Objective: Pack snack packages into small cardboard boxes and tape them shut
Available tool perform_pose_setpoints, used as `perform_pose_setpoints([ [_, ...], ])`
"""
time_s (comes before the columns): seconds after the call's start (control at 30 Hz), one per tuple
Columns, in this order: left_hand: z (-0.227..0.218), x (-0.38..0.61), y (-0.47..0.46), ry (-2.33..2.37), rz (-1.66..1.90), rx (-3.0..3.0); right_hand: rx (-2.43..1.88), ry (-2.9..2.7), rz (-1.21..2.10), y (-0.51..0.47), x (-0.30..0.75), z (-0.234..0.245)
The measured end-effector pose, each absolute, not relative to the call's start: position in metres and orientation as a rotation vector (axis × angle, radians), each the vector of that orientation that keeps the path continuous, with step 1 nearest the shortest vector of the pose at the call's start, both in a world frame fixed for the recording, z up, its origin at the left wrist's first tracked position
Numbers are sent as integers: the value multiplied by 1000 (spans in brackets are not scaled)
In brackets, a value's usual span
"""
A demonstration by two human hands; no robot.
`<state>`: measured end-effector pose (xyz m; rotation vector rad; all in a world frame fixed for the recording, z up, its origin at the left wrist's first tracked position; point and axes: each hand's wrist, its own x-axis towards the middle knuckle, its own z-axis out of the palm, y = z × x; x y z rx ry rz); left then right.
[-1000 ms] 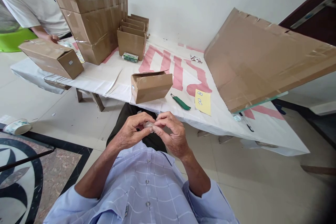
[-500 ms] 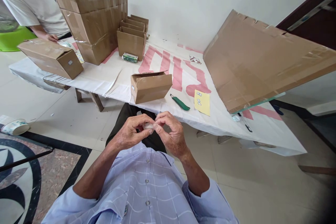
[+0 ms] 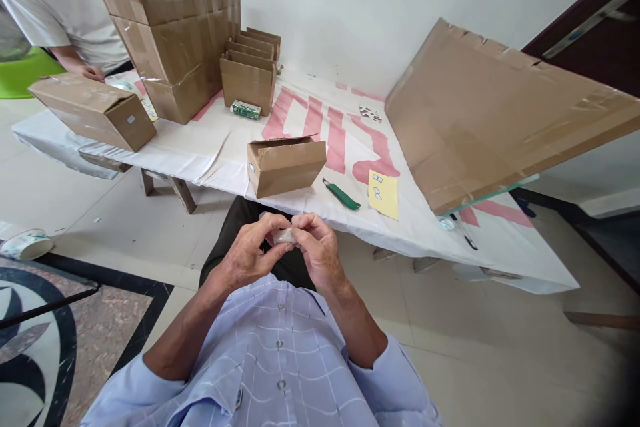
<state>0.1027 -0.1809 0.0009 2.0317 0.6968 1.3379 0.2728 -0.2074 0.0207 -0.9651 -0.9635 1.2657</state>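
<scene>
My left hand [image 3: 247, 250] and my right hand [image 3: 316, 252] meet in front of my chest, below the table edge. Both pinch a small pale whitish piece [image 3: 283, 236] between their fingertips; I cannot make out what it is. Just beyond my hands a small brown cardboard box [image 3: 286, 164] stands on the white-covered table [image 3: 220, 147]. A green utility knife [image 3: 341, 195] and a yellow note [image 3: 383, 193] lie to its right.
A big flattened cardboard sheet [image 3: 490, 113] leans at the right. Stacked taped cartons [image 3: 175, 27] and a row of small open boxes [image 3: 250, 73] stand at the back. Another person's hand [image 3: 93, 72] rests by a carton [image 3: 93, 110] at left. A tape roll [image 3: 26, 244] lies on the floor.
My hands have shifted slightly left and closer together, fingers still working the small pale piece. The view has drifted a little.
</scene>
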Motion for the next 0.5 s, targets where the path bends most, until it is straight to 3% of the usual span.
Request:
perform_pose_setpoints([
  [0.27, 4, 96, -183, 685, 1243, 2156, -926, -885, 1546, -196, 276, -4],
  [0.37, -2, 95, -179, 751, 1226, 2151, -1006, -1065, 1274, -194, 280, -14],
  [0.5, -10, 98, -171, 783, 1248, 2144, -1178, -1468, 615, -201, 285, -23],
])
